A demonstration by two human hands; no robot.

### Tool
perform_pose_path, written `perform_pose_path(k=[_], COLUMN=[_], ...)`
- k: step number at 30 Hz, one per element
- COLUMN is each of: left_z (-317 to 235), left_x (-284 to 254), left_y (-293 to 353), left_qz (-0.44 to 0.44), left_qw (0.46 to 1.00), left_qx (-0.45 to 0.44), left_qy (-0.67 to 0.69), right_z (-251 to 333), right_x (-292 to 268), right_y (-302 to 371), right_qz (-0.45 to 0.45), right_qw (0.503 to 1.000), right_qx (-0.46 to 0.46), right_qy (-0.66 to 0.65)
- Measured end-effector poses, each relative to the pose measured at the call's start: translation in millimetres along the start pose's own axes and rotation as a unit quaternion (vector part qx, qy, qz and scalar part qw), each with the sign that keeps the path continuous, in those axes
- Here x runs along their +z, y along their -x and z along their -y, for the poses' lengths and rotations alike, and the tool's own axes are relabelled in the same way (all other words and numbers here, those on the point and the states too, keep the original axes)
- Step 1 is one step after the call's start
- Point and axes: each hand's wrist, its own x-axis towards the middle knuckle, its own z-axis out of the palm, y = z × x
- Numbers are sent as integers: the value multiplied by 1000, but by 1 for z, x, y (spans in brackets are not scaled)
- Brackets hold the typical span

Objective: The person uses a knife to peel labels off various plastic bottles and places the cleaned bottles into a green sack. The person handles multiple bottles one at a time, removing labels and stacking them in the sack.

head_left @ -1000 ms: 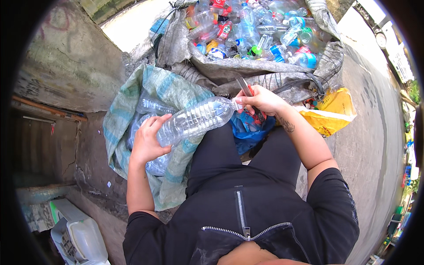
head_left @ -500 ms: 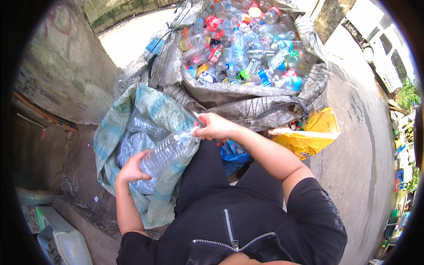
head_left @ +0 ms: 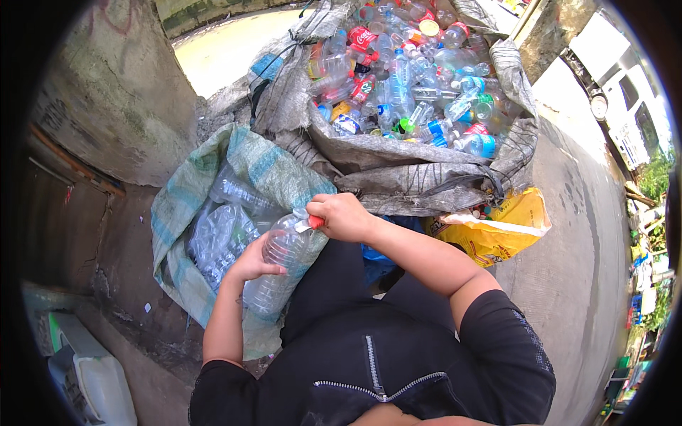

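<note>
A clear ribbed plastic bottle [head_left: 280, 252] is gripped round its side by my left hand [head_left: 253, 259], its neck end up and to the right. My right hand [head_left: 341, 216] is closed at that neck, around a small red-handled tool [head_left: 315, 221] whose grey metal part is mostly hidden now. A whitish piece shows between the red part and the bottle. Both hands are above the right side of a pale green and blue woven sack [head_left: 174, 195]. More clear bottles [head_left: 220, 241] lie inside the sack.
A large grey sack [head_left: 419, 153] full of assorted plastic bottles [head_left: 401, 78] stands ahead. Right of my knees sits a yellow bag [head_left: 497, 231] holding small caps. Blue plastic [head_left: 376, 263] lies between my legs. A concrete wall [head_left: 128, 92] rises left; a white vehicle [head_left: 632, 92] stands far right.
The bottle has turned more upright in my left hand, which has shifted right. My right hand has turned, bringing the tool's red part against the bottle neck; its grey blade no longer shows plainly.
</note>
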Motion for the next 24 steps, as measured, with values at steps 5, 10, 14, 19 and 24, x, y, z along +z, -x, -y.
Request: perform_pose_path(k=[5,10,14,19,24], left_z=[21,18,3,-12,-3], left_x=[10,24,5,-11,9], left_y=[0,-25,-24,0,7], left_qz=[159,122,-131,-352,-292], left_qw=[893,859,978,810,876], left_qx=[57,118,103,125,18], left_qy=[418,483,123,-453,-383], right_z=[8,16,-20,-56,-42], right_x=[26,43,48,49,59], right_y=[-22,-53,-71,-46,-33], right_qz=[-244,-321,-185,-2,-49], right_qw=[966,917,811,732,933], right_qx=[-82,170,316,418,306], right_qy=[-9,-168,-457,-537,-182])
